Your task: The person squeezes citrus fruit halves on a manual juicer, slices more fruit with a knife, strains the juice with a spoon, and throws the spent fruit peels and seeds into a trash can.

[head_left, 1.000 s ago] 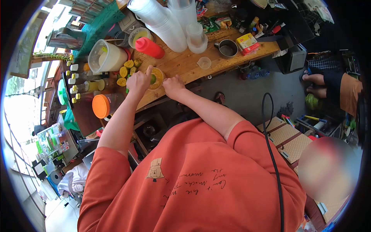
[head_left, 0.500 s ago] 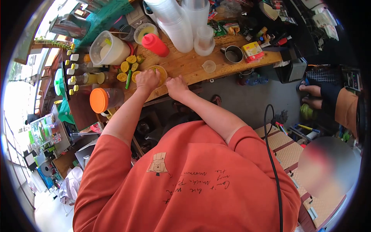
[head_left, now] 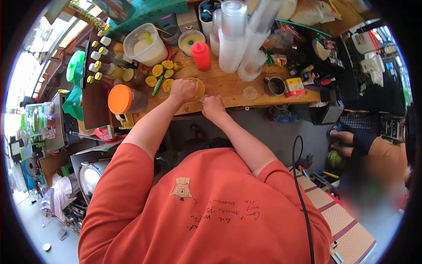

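My left hand point(head_left: 183, 90) is closed over a round yellowish dish point(head_left: 200, 89) near the front edge of the wooden table; what lies under its fingers is hidden. At the dish's right side, my right hand point(head_left: 213, 107) has its fingers curled on the rim. Cut orange-fleshed fruit halves point(head_left: 158, 70) lie left of the dish, one half point(head_left: 168, 85) close to my left hand. Beside them is a green-handled tool, perhaps a knife point(head_left: 158, 86).
Behind are a red squeeze bottle point(head_left: 201, 56), a tub of white contents point(head_left: 146, 46) and stacked clear cups point(head_left: 232, 42). An orange-lidded jar point(head_left: 120, 99) stands left, a metal mug point(head_left: 276, 86) right. Another person point(head_left: 387, 152) is at far right.
The view has shifted, so the table and its things appear further right and slightly lower. Both hands remain at the dish, with my left hand still over it and my right at its side.
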A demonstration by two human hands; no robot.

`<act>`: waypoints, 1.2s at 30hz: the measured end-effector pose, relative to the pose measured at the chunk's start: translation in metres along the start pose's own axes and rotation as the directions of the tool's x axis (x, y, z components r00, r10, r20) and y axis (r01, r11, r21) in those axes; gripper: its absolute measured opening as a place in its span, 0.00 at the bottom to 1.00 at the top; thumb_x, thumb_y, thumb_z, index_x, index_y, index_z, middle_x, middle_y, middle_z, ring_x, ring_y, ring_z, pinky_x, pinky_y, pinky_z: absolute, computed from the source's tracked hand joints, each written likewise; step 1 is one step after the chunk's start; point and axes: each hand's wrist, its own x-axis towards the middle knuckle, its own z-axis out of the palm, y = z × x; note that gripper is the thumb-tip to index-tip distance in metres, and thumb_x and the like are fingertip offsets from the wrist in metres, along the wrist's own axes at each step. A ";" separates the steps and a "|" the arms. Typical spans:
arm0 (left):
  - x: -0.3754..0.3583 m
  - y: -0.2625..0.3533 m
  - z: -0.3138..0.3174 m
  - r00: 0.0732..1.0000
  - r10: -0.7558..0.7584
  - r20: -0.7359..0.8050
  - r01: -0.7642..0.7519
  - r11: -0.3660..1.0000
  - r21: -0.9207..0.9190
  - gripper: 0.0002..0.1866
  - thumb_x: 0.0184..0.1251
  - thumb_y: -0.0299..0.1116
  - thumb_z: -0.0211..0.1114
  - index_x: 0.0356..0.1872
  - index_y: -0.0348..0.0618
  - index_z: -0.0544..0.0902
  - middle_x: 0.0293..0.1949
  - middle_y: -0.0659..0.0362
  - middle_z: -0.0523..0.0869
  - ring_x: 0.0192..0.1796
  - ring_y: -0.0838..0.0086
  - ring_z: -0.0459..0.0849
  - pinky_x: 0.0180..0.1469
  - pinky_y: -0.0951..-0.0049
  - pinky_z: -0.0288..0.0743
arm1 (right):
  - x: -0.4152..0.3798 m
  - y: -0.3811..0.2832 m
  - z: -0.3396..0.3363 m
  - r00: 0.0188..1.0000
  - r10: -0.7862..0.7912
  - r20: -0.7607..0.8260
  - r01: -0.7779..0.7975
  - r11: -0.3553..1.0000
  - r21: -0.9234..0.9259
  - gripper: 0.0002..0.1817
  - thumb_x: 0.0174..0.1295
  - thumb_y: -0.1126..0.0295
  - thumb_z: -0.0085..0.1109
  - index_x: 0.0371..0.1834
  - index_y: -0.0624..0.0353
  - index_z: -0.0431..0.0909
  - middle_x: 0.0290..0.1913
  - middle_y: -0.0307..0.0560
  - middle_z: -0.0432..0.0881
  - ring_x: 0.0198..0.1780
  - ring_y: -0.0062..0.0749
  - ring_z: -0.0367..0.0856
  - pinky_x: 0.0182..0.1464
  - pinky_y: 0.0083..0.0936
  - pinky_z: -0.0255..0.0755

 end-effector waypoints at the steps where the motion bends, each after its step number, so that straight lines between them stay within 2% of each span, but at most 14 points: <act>1: -0.002 0.000 0.003 1.000 -0.014 -0.007 0.014 1.000 -0.008 0.26 0.75 0.46 0.47 0.25 0.44 0.89 0.28 0.48 0.89 0.33 0.51 0.89 0.39 0.55 0.83 | -0.001 0.000 0.003 1.000 0.014 0.002 -0.014 1.000 0.000 0.09 0.56 0.73 0.59 0.38 0.64 0.81 0.32 0.61 0.86 0.41 0.55 0.86 0.53 0.46 0.71; 4: -0.003 0.005 0.009 0.994 -0.057 -0.095 0.054 0.998 -0.039 0.27 0.76 0.45 0.47 0.24 0.44 0.88 0.28 0.49 0.89 0.32 0.51 0.89 0.38 0.56 0.83 | 0.000 0.001 0.009 0.999 0.050 -0.003 -0.050 0.999 -0.013 0.09 0.54 0.75 0.58 0.38 0.62 0.82 0.32 0.57 0.87 0.42 0.52 0.86 0.54 0.48 0.70; 7: -0.004 0.010 0.012 0.969 -0.189 -0.156 0.172 0.978 -0.116 0.27 0.76 0.45 0.48 0.24 0.41 0.88 0.28 0.48 0.89 0.32 0.50 0.89 0.39 0.55 0.83 | 0.002 0.002 0.013 0.999 0.054 0.008 -0.054 0.997 -0.048 0.07 0.54 0.74 0.60 0.36 0.62 0.81 0.30 0.58 0.86 0.39 0.53 0.86 0.53 0.47 0.70; 9: -0.002 0.007 0.016 0.910 -0.397 -0.122 0.342 0.883 -0.321 0.28 0.75 0.48 0.49 0.26 0.37 0.88 0.31 0.44 0.89 0.36 0.47 0.89 0.43 0.52 0.83 | 0.000 0.003 0.012 0.999 0.038 0.016 -0.037 0.998 -0.055 0.08 0.56 0.72 0.61 0.37 0.63 0.80 0.30 0.59 0.86 0.39 0.55 0.85 0.52 0.47 0.70; 10: -0.003 0.002 0.019 0.907 -0.401 -0.131 0.343 0.882 -0.325 0.28 0.75 0.48 0.49 0.26 0.37 0.88 0.31 0.44 0.89 0.36 0.47 0.89 0.43 0.52 0.83 | 0.001 0.002 0.010 0.999 0.029 0.022 -0.028 0.998 -0.053 0.10 0.58 0.69 0.63 0.38 0.64 0.79 0.30 0.60 0.85 0.38 0.57 0.85 0.51 0.47 0.70; 12: -0.006 -0.007 0.018 0.812 -0.579 -0.071 0.465 0.716 -0.521 0.31 0.74 0.52 0.51 0.28 0.32 0.88 0.34 0.37 0.87 0.42 0.42 0.87 0.48 0.47 0.80 | 0.000 0.002 0.008 0.999 0.025 0.027 -0.023 0.997 -0.071 0.10 0.59 0.68 0.63 0.39 0.63 0.79 0.31 0.59 0.85 0.39 0.56 0.85 0.51 0.47 0.70; 13: -0.009 -0.014 0.016 0.811 -0.581 -0.073 0.463 0.713 -0.526 0.31 0.74 0.52 0.51 0.28 0.32 0.88 0.34 0.37 0.87 0.42 0.42 0.87 0.48 0.47 0.80 | 0.002 0.002 0.008 0.999 0.030 0.038 -0.027 0.996 -0.082 0.11 0.59 0.67 0.63 0.40 0.62 0.79 0.31 0.59 0.85 0.39 0.56 0.85 0.51 0.47 0.70; 15: -0.019 -0.031 0.012 0.767 -0.640 0.056 0.503 0.544 -0.672 0.34 0.73 0.57 0.51 0.31 0.28 0.87 0.37 0.32 0.85 0.45 0.38 0.85 0.50 0.45 0.76 | 0.003 0.003 0.005 0.998 0.039 0.043 -0.034 0.995 -0.096 0.11 0.59 0.67 0.64 0.40 0.61 0.79 0.32 0.58 0.86 0.41 0.55 0.85 0.51 0.47 0.70; 18: -0.022 -0.062 0.015 0.723 -0.678 0.133 0.529 0.420 -0.738 0.38 0.73 0.60 0.49 0.32 0.26 0.86 0.37 0.30 0.85 0.45 0.37 0.84 0.50 0.46 0.75 | -0.002 0.001 -0.001 0.997 0.057 0.042 -0.053 0.995 -0.090 0.11 0.59 0.65 0.65 0.40 0.59 0.80 0.33 0.57 0.86 0.44 0.53 0.84 0.52 0.48 0.70; 23: -0.012 -0.103 0.032 0.724 -0.686 0.077 0.458 0.393 -0.798 0.40 0.73 0.64 0.45 0.34 0.28 0.86 0.37 0.34 0.86 0.47 0.40 0.85 0.52 0.48 0.75 | -0.001 -0.008 -0.010 0.994 0.088 0.061 -0.084 0.995 -0.060 0.12 0.59 0.64 0.65 0.41 0.58 0.80 0.34 0.56 0.85 0.44 0.52 0.82 0.52 0.47 0.70; 28: -0.028 -0.109 0.022 0.786 -0.615 0.069 0.462 0.508 -0.727 0.29 0.70 0.58 0.54 0.41 0.38 0.88 0.39 0.40 0.88 0.47 0.44 0.86 0.53 0.49 0.76 | -0.002 -0.008 -0.004 0.989 0.148 0.015 -0.146 0.986 -0.082 0.13 0.59 0.63 0.65 0.41 0.59 0.82 0.33 0.57 0.85 0.43 0.54 0.82 0.48 0.49 0.73; 32: -0.019 -0.103 0.012 0.836 -0.548 0.015 0.396 0.585 -0.708 0.22 0.67 0.51 0.61 0.39 0.39 0.88 0.38 0.43 0.89 0.44 0.48 0.88 0.50 0.52 0.79 | -0.006 -0.011 -0.013 0.985 0.166 0.035 -0.164 0.985 -0.058 0.14 0.59 0.61 0.66 0.41 0.59 0.82 0.33 0.59 0.85 0.42 0.56 0.83 0.47 0.49 0.74; 35: 0.011 -0.100 -0.003 0.870 -0.480 -0.110 0.226 0.587 -0.777 0.18 0.65 0.46 0.65 0.40 0.40 0.88 0.37 0.45 0.90 0.42 0.50 0.88 0.47 0.54 0.81 | -0.019 -0.016 -0.040 0.988 0.154 -0.016 -0.154 0.987 -0.050 0.16 0.59 0.59 0.67 0.40 0.61 0.82 0.33 0.60 0.85 0.40 0.56 0.83 0.46 0.48 0.75; 36: 0.027 -0.100 -0.014 0.882 -0.451 -0.136 0.185 0.597 -0.781 0.18 0.64 0.46 0.66 0.40 0.40 0.88 0.36 0.46 0.90 0.42 0.51 0.89 0.47 0.55 0.81 | -0.026 -0.017 -0.057 0.976 0.209 0.069 -0.208 0.978 -0.011 0.17 0.59 0.58 0.68 0.40 0.63 0.82 0.34 0.59 0.85 0.40 0.56 0.84 0.46 0.45 0.77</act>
